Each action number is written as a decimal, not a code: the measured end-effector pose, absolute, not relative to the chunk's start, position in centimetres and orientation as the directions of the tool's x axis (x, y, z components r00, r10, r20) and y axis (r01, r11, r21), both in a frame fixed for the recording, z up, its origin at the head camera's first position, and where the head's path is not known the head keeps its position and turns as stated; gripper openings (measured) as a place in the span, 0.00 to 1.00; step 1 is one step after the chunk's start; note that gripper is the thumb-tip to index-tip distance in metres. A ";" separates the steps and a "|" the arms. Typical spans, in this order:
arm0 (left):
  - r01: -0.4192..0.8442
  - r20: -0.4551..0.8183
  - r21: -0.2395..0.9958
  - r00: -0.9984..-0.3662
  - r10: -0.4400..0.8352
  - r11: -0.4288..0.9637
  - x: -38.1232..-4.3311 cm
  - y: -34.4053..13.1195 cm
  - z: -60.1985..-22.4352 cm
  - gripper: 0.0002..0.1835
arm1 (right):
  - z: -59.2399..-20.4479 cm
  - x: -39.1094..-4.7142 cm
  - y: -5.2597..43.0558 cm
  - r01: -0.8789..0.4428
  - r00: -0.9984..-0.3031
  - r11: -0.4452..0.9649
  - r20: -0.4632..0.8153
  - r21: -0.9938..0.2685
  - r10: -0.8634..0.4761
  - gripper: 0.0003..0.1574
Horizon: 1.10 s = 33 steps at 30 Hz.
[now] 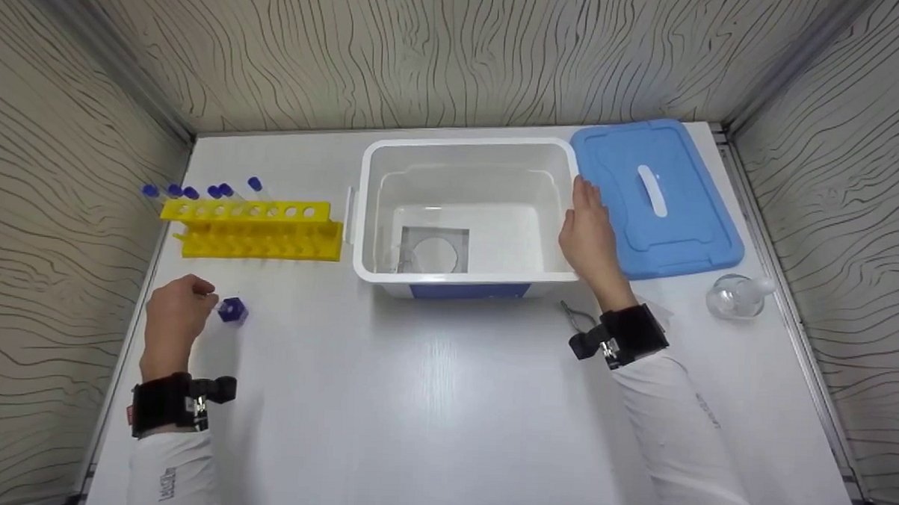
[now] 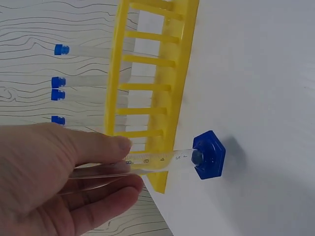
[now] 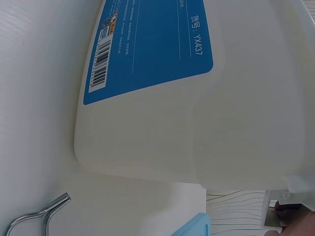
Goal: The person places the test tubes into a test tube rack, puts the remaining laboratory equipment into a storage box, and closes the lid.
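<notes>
In the head view, my left hand (image 1: 174,310) is at the front left of the table. The left wrist view shows its thumb and fingers pinching the clear tube of a graduated cylinder (image 2: 162,161), which ends in a blue hexagonal base (image 2: 215,157). Whether that base touches the table I cannot tell. My right hand (image 1: 590,239) lies with straight fingers against the right side of a white plastic bin (image 1: 472,143). Inside the bin are a grey square mesh with a white round centre (image 1: 435,253) and a clear object beside it, too faint to name.
Behind my left hand stands a yellow test tube rack (image 1: 263,247) with several blue-capped tubes. A blue lid (image 1: 667,238) with a white handle lies right of the bin. Metal tongs (image 3: 37,214) and a clear glass vessel (image 1: 736,296) are near my right arm.
</notes>
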<state>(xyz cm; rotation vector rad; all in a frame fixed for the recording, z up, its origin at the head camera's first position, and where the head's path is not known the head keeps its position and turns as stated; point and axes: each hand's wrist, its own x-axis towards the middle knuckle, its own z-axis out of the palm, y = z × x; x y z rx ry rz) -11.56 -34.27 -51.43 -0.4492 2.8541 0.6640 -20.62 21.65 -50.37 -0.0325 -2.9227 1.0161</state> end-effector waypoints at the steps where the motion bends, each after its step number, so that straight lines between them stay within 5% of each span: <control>1: -0.327 -0.228 0.403 -0.940 -0.252 0.855 -11.6 -34.1 -51.2 0.15 | -50.4 -20.6 21.7 0.005 -0.999 0.784 0.037 -0.621 0.035 0.35; 33: 0.011 0.200 0.447 -0.976 -0.088 0.894 -13.2 -25.0 -40.2 0.12 | -50.3 -20.7 21.7 0.009 -0.999 0.785 0.031 -0.620 0.036 0.35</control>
